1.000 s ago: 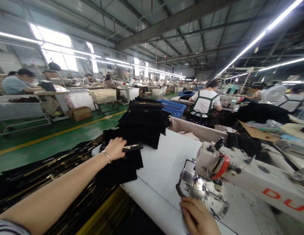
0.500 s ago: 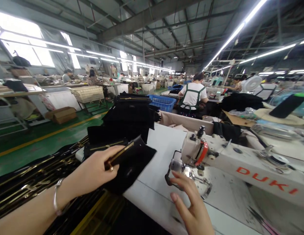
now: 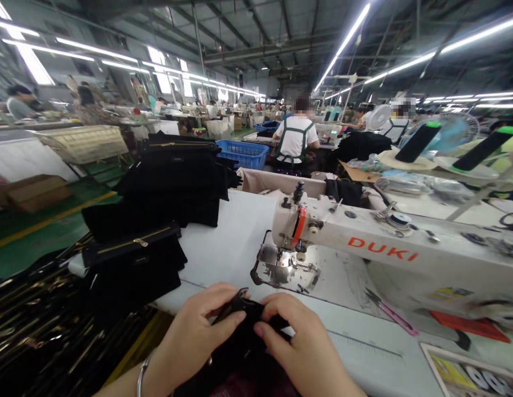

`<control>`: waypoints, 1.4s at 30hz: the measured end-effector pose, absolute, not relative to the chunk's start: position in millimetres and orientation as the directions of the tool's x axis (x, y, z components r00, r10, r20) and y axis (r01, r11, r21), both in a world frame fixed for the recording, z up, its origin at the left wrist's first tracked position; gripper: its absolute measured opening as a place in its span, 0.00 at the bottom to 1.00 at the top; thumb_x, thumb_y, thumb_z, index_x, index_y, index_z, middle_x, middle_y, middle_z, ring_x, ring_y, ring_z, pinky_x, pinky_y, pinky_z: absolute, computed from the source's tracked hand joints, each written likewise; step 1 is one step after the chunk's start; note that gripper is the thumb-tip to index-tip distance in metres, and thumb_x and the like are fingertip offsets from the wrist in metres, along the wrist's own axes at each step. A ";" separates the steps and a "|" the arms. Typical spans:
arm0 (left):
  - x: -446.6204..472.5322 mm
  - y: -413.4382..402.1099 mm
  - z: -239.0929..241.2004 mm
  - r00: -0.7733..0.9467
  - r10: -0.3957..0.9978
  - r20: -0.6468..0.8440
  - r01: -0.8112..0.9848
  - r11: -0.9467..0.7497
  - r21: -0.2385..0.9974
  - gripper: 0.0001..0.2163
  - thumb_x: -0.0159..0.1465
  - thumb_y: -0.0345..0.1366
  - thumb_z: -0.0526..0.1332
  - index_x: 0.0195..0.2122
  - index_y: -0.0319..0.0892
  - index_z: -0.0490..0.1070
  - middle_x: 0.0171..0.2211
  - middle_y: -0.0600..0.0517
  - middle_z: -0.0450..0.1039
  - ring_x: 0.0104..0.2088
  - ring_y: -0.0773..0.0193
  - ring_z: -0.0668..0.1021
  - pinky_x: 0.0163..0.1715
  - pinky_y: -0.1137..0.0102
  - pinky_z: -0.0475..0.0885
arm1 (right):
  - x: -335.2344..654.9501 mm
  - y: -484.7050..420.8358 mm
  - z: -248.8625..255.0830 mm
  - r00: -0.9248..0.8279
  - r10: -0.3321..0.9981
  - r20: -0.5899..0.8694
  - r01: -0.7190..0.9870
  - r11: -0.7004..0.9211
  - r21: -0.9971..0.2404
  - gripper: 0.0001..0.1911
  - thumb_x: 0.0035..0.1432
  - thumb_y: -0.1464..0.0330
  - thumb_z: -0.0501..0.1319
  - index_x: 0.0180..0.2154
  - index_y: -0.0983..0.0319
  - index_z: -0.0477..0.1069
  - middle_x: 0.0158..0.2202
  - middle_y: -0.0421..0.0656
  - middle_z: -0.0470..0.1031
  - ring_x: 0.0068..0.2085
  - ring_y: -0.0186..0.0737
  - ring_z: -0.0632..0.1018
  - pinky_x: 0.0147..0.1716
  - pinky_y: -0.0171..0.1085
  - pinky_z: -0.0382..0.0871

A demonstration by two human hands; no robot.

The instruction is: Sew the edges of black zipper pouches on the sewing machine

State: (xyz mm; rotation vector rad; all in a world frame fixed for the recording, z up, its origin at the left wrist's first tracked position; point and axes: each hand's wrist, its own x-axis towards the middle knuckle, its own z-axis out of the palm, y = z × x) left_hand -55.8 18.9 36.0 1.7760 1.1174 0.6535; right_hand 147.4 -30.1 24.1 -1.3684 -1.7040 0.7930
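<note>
At the front edge of the sewing table, my left hand (image 3: 198,325) pinches one side of a black zippered fabric piece (image 3: 248,331). My right hand (image 3: 300,342) grips the other side between thumb and fingers. Its top edge is folded up between the two hands, and its lower part hangs down toward my lap. Just beyond the hands stands a white sewing machine (image 3: 343,226), with its needle area and shiny metal plate (image 3: 281,264) apart from the fabric. To the left, a pile of black fabric pieces with gold zippers (image 3: 136,264) lies on the table.
Pink-handled snips (image 3: 390,311) lie right of the needle plate. A taller black stack (image 3: 173,171) stands at the back left, near a blue basket (image 3: 243,154). Black thread cones (image 3: 419,142) are at the right. A co-worker (image 3: 295,140) sits ahead, back turned.
My left hand has brought the black zippered piece from the left pile down to the table's front edge. My right hand, open near the machine before, has closed on it. The view has turned right.
</note>
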 end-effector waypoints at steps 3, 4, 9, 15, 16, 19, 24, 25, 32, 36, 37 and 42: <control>-52.4 15.5 35.7 0.388 0.920 -0.054 0.404 -0.117 0.907 0.10 0.63 0.38 0.62 0.45 0.46 0.74 0.41 0.52 0.76 0.42 0.61 0.78 0.45 0.72 0.73 | 152.9 -34.9 28.0 -0.071 0.982 0.173 0.522 0.184 -0.832 0.05 0.57 0.73 0.64 0.32 0.57 0.72 0.33 0.36 0.75 0.36 0.37 0.75 0.38 0.35 0.66; -52.0 14.5 35.0 0.371 0.926 -0.072 0.391 -0.085 0.917 0.12 0.62 0.38 0.63 0.47 0.46 0.73 0.42 0.53 0.76 0.43 0.61 0.78 0.47 0.71 0.73 | 153.7 -36.0 29.3 -0.060 0.981 0.184 0.517 0.188 -0.835 0.05 0.57 0.73 0.64 0.32 0.57 0.73 0.33 0.36 0.76 0.36 0.37 0.75 0.38 0.35 0.67; -51.6 13.2 31.1 0.383 0.923 -0.026 0.413 -0.146 0.899 0.06 0.61 0.37 0.63 0.40 0.45 0.75 0.38 0.53 0.75 0.40 0.62 0.76 0.44 0.72 0.72 | 154.0 -38.3 31.7 -0.018 0.966 0.258 0.488 0.233 -0.841 0.05 0.57 0.73 0.64 0.31 0.57 0.73 0.35 0.35 0.77 0.37 0.36 0.77 0.40 0.34 0.68; -52.4 15.4 30.9 0.405 0.908 -0.111 0.359 -0.047 0.932 0.07 0.63 0.40 0.63 0.37 0.43 0.75 0.36 0.51 0.74 0.40 0.60 0.76 0.40 0.71 0.73 | 159.0 -36.9 31.5 0.005 0.958 0.287 0.511 0.244 -0.824 0.03 0.57 0.69 0.66 0.30 0.56 0.74 0.34 0.38 0.77 0.36 0.39 0.77 0.38 0.37 0.70; -52.1 15.9 31.7 0.410 0.902 -0.134 0.337 -0.013 0.942 0.08 0.62 0.40 0.63 0.37 0.42 0.76 0.37 0.51 0.75 0.40 0.59 0.76 0.40 0.71 0.73 | 160.1 -36.7 32.0 0.005 0.957 0.289 0.514 0.246 -0.822 0.03 0.57 0.69 0.65 0.30 0.56 0.74 0.34 0.38 0.77 0.36 0.39 0.77 0.37 0.37 0.70; -50.6 17.3 33.5 0.437 0.883 -0.174 0.271 0.055 0.961 0.09 0.62 0.41 0.64 0.38 0.41 0.76 0.37 0.50 0.76 0.39 0.59 0.77 0.39 0.70 0.75 | 162.9 -36.4 34.3 -0.001 0.959 0.282 0.515 0.243 -0.822 0.03 0.56 0.70 0.64 0.30 0.56 0.74 0.34 0.37 0.77 0.36 0.39 0.78 0.37 0.37 0.71; -47.1 17.2 35.5 0.411 0.898 -0.160 0.234 0.066 0.970 0.10 0.61 0.39 0.64 0.42 0.41 0.73 0.40 0.49 0.77 0.42 0.59 0.78 0.44 0.69 0.76 | 164.3 -37.6 37.2 0.007 0.961 0.276 0.520 0.232 -0.822 0.05 0.55 0.70 0.65 0.28 0.57 0.72 0.33 0.36 0.77 0.34 0.38 0.78 0.35 0.35 0.70; -46.4 17.0 36.1 0.392 0.907 -0.152 0.224 0.066 0.972 0.11 0.60 0.38 0.65 0.43 0.41 0.72 0.40 0.49 0.76 0.42 0.59 0.78 0.45 0.69 0.76 | 164.1 -37.9 37.1 0.014 0.963 0.270 0.521 0.224 -0.824 0.05 0.55 0.69 0.65 0.28 0.57 0.72 0.33 0.36 0.77 0.34 0.37 0.78 0.35 0.35 0.70; -46.3 17.2 34.0 0.416 0.897 -0.151 0.233 0.055 0.971 0.09 0.62 0.37 0.64 0.43 0.42 0.72 0.37 0.51 0.75 0.39 0.62 0.77 0.44 0.71 0.75 | 161.5 -36.7 31.1 0.065 0.975 0.214 0.499 0.154 -0.853 0.07 0.55 0.68 0.65 0.26 0.58 0.70 0.32 0.36 0.77 0.34 0.38 0.77 0.35 0.36 0.69; -47.1 20.8 35.5 0.460 0.879 -0.130 0.246 0.014 0.969 0.07 0.64 0.39 0.63 0.40 0.42 0.73 0.38 0.51 0.74 0.41 0.62 0.76 0.43 0.72 0.72 | 161.8 -35.6 33.4 0.069 0.986 0.149 0.500 0.095 -0.861 0.08 0.55 0.68 0.65 0.26 0.58 0.67 0.28 0.36 0.75 0.30 0.37 0.76 0.32 0.35 0.69; -47.0 23.4 38.8 0.477 0.868 -0.138 0.249 0.017 0.968 0.07 0.65 0.39 0.62 0.40 0.42 0.73 0.39 0.51 0.74 0.41 0.62 0.76 0.43 0.72 0.72 | 162.6 -36.0 35.1 0.050 0.989 0.136 0.485 0.095 -0.870 0.07 0.55 0.69 0.64 0.27 0.58 0.68 0.27 0.36 0.74 0.29 0.36 0.75 0.31 0.34 0.69; -43.7 58.4 57.0 0.637 0.738 -0.221 0.305 0.022 0.952 0.14 0.63 0.37 0.61 0.49 0.42 0.66 0.39 0.51 0.75 0.41 0.61 0.77 0.43 0.69 0.71 | 165.3 -35.6 31.1 -0.338 0.901 0.270 0.294 0.374 -0.880 0.19 0.61 0.78 0.52 0.46 0.54 0.75 0.41 0.38 0.78 0.41 0.34 0.78 0.42 0.32 0.73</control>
